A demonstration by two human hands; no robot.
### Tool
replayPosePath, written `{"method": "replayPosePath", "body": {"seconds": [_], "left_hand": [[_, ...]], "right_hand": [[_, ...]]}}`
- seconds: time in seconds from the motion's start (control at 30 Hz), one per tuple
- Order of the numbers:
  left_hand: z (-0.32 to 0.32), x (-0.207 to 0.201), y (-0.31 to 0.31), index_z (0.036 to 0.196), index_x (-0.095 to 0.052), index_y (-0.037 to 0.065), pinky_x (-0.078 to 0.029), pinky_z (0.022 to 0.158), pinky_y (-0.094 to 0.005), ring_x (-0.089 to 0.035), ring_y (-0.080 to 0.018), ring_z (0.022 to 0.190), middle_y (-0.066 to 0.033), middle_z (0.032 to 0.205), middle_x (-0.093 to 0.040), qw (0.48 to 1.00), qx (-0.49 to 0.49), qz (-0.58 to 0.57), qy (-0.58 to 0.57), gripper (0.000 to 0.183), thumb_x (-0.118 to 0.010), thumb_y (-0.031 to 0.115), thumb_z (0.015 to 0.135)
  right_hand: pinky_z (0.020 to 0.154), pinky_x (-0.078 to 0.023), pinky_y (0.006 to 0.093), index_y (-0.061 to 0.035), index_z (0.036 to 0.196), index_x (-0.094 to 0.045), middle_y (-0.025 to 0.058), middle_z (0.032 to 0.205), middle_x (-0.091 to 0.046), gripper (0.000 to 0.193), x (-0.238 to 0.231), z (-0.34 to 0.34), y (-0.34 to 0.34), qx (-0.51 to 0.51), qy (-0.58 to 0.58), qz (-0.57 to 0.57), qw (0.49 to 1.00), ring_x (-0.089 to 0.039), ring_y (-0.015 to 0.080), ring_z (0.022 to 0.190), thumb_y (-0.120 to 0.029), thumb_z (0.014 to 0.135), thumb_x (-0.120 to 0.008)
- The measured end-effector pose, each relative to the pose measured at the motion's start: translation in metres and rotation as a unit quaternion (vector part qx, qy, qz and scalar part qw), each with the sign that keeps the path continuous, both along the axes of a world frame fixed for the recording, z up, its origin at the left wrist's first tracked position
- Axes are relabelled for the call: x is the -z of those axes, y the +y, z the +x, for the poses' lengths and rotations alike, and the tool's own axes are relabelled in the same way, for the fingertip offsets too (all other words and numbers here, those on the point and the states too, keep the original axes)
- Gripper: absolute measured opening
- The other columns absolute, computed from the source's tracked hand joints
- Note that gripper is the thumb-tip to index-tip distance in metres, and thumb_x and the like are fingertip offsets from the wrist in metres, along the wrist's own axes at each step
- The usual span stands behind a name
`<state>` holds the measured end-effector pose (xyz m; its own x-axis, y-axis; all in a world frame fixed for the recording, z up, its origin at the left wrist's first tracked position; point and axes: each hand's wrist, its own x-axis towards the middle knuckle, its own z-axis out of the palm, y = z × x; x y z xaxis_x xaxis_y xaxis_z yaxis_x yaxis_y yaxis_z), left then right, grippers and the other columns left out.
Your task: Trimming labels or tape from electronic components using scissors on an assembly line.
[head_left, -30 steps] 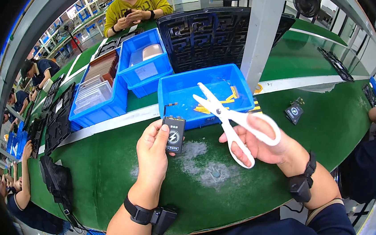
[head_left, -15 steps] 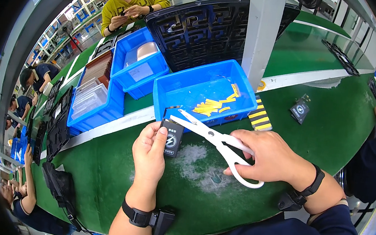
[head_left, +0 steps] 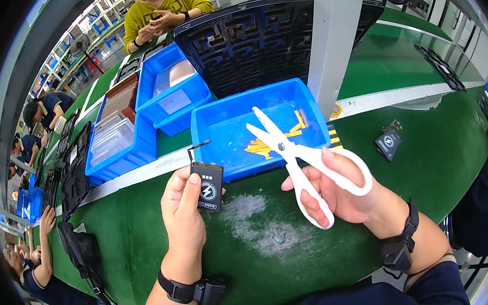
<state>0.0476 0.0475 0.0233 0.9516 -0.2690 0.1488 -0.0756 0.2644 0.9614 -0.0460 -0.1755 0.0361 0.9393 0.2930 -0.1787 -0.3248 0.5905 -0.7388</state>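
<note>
Between the thumb and fingers of my left hand (head_left: 184, 205) stands a black phone battery (head_left: 208, 185), its thin flex connector sticking up at the top left. My right hand (head_left: 338, 198) has its fingers through the loops of white-handled scissors (head_left: 282, 147). The scissor blades are parted and point up and left, apart from the battery. Behind both hands sits a blue bin (head_left: 215, 144) with several yellow strips (head_left: 262, 148) lying in it.
More blue bins (head_left: 172, 108) stand at the left, one holding clear and brown trays. A large black patterned tray (head_left: 248, 42) leans behind, beside a white post (head_left: 333, 50). Other batteries (head_left: 387, 143) lie at the right on the green table (head_left: 149, 237). A co-worker (head_left: 163, 12) handles something across it.
The scissors have moved up and right, away from the battery, and turned with the blades pointing higher. My left hand has shifted slightly left and down with the battery.
</note>
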Motion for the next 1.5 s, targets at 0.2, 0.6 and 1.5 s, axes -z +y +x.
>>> {"method": "replayPosePath", "body": {"seconds": [0.2,0.6,1.5], "left_hand": [[-0.004,-0.003,0.003,0.096,-0.051,0.002,-0.047,0.048,-0.0210,-0.059,-0.0121,0.063,-0.0077,0.079,-0.060,0.998,-0.016,0.031,-0.049,0.016,-0.046,0.016,0.089],[-0.013,-0.024,-0.020,0.094,-0.053,-0.001,-0.047,0.073,-0.0298,-0.061,-0.0246,0.086,-0.0130,0.100,-0.062,0.878,0.100,0.306,-0.354,0.011,-0.049,0.002,0.084],[0.013,-0.040,-0.031,0.094,-0.053,0.002,-0.038,0.048,-0.0156,-0.051,-0.0030,0.059,-0.0033,0.084,-0.061,0.932,0.042,0.289,-0.214,0.016,-0.047,0.016,0.089]], "right_hand": [[0.062,-0.047,0.0360,0.0034,0.085,-0.053,0.0172,0.072,-0.058,0.052,-0.016,-0.010,0.015,0.067,-0.180,-0.701,0.686,-0.059,0.0305,0.066,-0.044,0.068,-0.065],[0.049,-0.046,0.0310,0.0055,0.090,-0.052,0.0082,0.064,-0.051,0.048,-0.009,-0.020,0.014,0.153,-0.290,-0.809,0.488,-0.056,0.0212,0.057,-0.031,0.063,-0.066],[0.051,-0.043,0.0263,0.0088,0.095,-0.051,0.0057,0.066,-0.050,0.051,-0.012,-0.023,0.010,0.141,-0.303,-0.821,0.462,-0.053,0.0166,0.060,-0.029,0.065,-0.066]]}}
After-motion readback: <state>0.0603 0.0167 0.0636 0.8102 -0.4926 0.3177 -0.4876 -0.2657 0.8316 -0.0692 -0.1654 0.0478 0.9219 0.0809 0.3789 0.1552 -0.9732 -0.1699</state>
